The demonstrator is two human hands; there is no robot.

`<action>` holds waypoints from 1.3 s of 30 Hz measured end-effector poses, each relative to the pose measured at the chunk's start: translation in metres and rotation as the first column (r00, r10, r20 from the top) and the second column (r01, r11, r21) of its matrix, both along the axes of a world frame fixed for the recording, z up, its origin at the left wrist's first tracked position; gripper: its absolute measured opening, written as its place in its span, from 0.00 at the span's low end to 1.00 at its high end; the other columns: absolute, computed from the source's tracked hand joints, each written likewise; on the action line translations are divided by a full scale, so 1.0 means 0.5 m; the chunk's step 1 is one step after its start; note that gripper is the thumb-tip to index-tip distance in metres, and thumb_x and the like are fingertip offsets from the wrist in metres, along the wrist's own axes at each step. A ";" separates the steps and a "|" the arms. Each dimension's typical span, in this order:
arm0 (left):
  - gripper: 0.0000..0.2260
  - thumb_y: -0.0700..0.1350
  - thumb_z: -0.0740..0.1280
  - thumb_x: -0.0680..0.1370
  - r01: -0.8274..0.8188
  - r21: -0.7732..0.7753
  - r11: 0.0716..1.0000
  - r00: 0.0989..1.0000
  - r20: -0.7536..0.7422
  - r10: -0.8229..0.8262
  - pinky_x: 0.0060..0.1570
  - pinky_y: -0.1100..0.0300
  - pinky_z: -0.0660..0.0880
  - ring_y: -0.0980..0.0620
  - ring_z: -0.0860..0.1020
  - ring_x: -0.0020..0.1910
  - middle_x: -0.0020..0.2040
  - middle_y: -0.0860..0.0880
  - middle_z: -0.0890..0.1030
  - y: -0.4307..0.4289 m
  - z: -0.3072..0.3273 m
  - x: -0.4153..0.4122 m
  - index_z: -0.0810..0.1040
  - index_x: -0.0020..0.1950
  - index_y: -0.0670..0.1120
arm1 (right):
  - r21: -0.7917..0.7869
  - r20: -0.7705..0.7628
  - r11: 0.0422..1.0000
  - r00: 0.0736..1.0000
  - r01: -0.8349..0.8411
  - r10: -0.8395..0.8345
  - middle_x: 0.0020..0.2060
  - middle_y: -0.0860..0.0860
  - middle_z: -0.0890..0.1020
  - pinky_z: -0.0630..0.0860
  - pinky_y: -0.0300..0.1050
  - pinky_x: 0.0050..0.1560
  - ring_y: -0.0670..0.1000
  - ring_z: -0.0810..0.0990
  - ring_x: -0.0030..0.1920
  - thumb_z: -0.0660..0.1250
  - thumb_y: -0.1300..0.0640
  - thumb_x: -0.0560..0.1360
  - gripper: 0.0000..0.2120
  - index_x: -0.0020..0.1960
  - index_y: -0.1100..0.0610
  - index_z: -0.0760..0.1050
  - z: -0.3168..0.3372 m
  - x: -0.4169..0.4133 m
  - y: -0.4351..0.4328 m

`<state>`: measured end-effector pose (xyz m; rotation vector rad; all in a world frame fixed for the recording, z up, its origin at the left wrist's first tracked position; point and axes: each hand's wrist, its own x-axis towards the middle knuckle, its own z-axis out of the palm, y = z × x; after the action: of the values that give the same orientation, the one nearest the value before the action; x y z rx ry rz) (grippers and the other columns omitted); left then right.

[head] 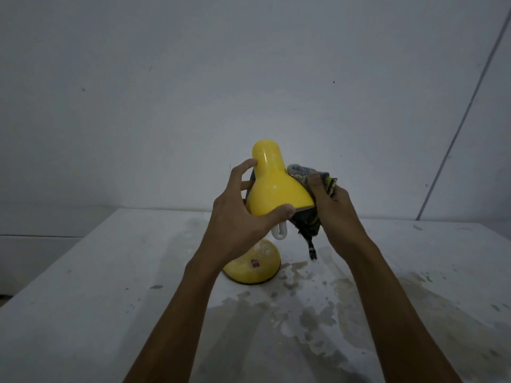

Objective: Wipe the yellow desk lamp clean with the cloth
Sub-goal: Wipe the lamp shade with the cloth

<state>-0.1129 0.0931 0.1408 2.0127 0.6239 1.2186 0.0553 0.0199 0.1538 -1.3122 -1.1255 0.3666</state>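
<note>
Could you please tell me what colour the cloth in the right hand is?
The cloth is dark grey with yellow stripes, seen in the head view.

Yellow lamp [272,189]; grey cloth [307,205] with yellow-black stripes; stained white table [110,299]

The worktop [116,313] is a pale, whitish slab, scuffed with small dark specks and blotched across its nearer right part with greyish wet-looking stains [312,313] that spread in ragged patches. Behind it rises a plain grey-white wall [193,78], dim and bare but for a few tiny dark marks. A thin straight line [464,111], too faint to tell whether cord or seam, slants down its right side toward the worktop's far edge.
</note>
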 end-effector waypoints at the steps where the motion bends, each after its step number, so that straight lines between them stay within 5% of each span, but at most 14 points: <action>1: 0.41 0.60 0.78 0.68 -0.002 0.001 1.000 1.000 0.001 0.002 0.51 0.63 0.78 0.54 0.77 0.60 0.65 0.57 0.72 0.002 0.000 -0.002 0.60 0.76 0.65 | -0.051 -0.009 0.998 1.000 0.027 -0.027 0.50 0.45 0.86 0.80 0.42 0.50 0.43 0.84 0.50 0.58 0.44 0.83 0.12 0.55 0.43 0.80 -0.003 0.002 0.002; 6: 0.42 0.65 0.73 0.65 0.009 -0.011 1.000 0.999 0.041 -0.009 0.40 0.77 0.75 0.73 0.76 0.49 0.62 0.59 0.72 0.003 0.008 -0.001 0.61 0.77 0.63 | 0.153 0.148 0.987 0.988 -0.057 0.035 0.58 0.43 0.84 0.78 0.40 0.60 0.41 0.81 0.60 0.56 0.50 0.85 0.16 0.62 0.51 0.81 0.024 -0.033 0.001; 10: 0.40 0.66 0.69 0.67 0.008 -0.018 1.000 0.997 0.072 -0.006 0.40 0.79 0.73 0.71 0.77 0.50 0.64 0.56 0.75 0.006 0.011 0.002 0.62 0.77 0.61 | 0.249 0.303 0.951 0.947 -0.183 0.103 0.60 0.50 0.83 0.77 0.44 0.63 0.48 0.80 0.63 0.57 0.54 0.84 0.16 0.64 0.58 0.79 0.036 -0.061 0.002; 13: 0.40 0.67 0.68 0.68 -0.001 -0.016 1.000 0.998 0.059 0.002 0.40 0.79 0.73 0.62 0.77 0.55 0.70 0.51 0.75 0.010 0.006 0.005 0.62 0.78 0.61 | 0.239 0.228 0.964 0.972 -0.115 0.060 0.57 0.47 0.84 0.77 0.35 0.55 0.41 0.82 0.57 0.56 0.50 0.83 0.17 0.62 0.53 0.80 0.023 -0.046 0.006; 16: 0.40 0.68 0.67 0.69 -0.017 0.002 1.000 0.999 0.030 0.017 0.41 0.76 0.73 0.56 0.75 0.61 0.73 0.51 0.73 0.009 0.003 0.010 0.60 0.79 0.62 | 0.121 0.045 0.992 0.999 0.025 -0.031 0.41 0.38 0.84 0.74 0.30 0.42 0.34 0.80 0.42 0.54 0.45 0.83 0.15 0.54 0.45 0.79 0.005 -0.031 0.005; 19: 0.39 0.66 0.70 0.68 -0.014 -0.008 1.000 0.999 0.044 0.014 0.45 0.74 0.72 0.53 0.76 0.65 0.73 0.51 0.73 0.013 0.002 0.011 0.61 0.77 0.64 | -0.013 -0.024 1.000 1.000 0.019 -0.019 0.51 0.37 0.81 0.75 0.36 0.54 0.39 0.79 0.52 0.53 0.44 0.84 0.14 0.59 0.43 0.76 -0.006 -0.018 0.008; 24: 0.40 0.67 0.71 0.66 -0.005 -0.018 1.000 0.998 0.070 0.006 0.40 0.78 0.74 0.66 0.77 0.52 0.64 0.56 0.75 0.011 0.009 0.008 0.64 0.77 0.61 | 0.192 0.259 0.981 0.964 0.004 -0.055 0.61 0.41 0.82 0.75 0.37 0.63 0.39 0.78 0.63 0.57 0.48 0.84 0.15 0.66 0.49 0.77 0.019 -0.046 0.010; 28: 0.40 0.71 0.68 0.70 -0.014 0.023 1.000 0.997 0.071 0.013 0.46 0.73 0.77 0.57 0.79 0.61 0.67 0.55 0.78 0.018 0.005 0.006 0.64 0.78 0.59 | 0.254 0.415 0.967 0.905 -0.017 -0.093 0.65 0.43 0.80 0.74 0.47 0.68 0.43 0.75 0.68 0.59 0.43 0.82 0.20 0.70 0.48 0.75 0.018 -0.069 0.018; 31: 0.40 0.71 0.67 0.71 -0.032 0.019 0.999 0.998 0.052 0.031 0.47 0.73 0.76 0.56 0.79 0.59 0.70 0.51 0.77 0.015 0.004 0.007 0.63 0.79 0.59 | 0.265 0.282 0.964 0.954 0.023 -0.100 0.58 0.39 0.82 0.75 0.31 0.56 0.33 0.78 0.58 0.61 0.43 0.79 0.19 0.67 0.46 0.76 0.017 -0.057 0.010; 34: 0.41 0.70 0.66 0.69 -0.044 0.028 0.999 0.999 0.033 0.043 0.46 0.74 0.73 0.51 0.78 0.63 0.72 0.49 0.75 0.010 0.006 0.014 0.62 0.80 0.59 | 0.143 0.087 0.978 0.982 0.152 -0.166 0.38 0.46 0.82 0.76 0.41 0.40 0.44 0.82 0.40 0.59 0.37 0.77 0.18 0.49 0.47 0.80 0.004 -0.037 0.007; 36: 0.42 0.69 0.66 0.68 -0.052 0.028 0.998 0.998 0.031 0.051 0.46 0.75 0.71 0.50 0.77 0.65 0.73 0.48 0.74 0.010 0.005 0.016 0.61 0.80 0.59 | -0.011 -0.108 0.995 0.989 0.103 -0.103 0.41 0.46 0.82 0.78 0.44 0.43 0.50 0.82 0.44 0.56 0.37 0.80 0.18 0.51 0.46 0.79 0.000 -0.031 0.006; 39: 0.41 0.69 0.67 0.68 -0.046 0.029 0.998 0.998 0.037 0.045 0.47 0.75 0.72 0.51 0.77 0.66 0.73 0.48 0.74 0.011 0.005 0.014 0.62 0.79 0.60 | -0.150 -0.219 0.984 0.968 0.094 -0.126 0.44 0.45 0.79 0.75 0.42 0.42 0.43 0.78 0.42 0.54 0.36 0.81 0.18 0.52 0.47 0.76 0.008 -0.036 0.002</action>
<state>-0.1059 0.0984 0.1431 2.0068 0.6406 1.2956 0.0374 0.0208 0.1580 -1.4091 -0.8431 0.5064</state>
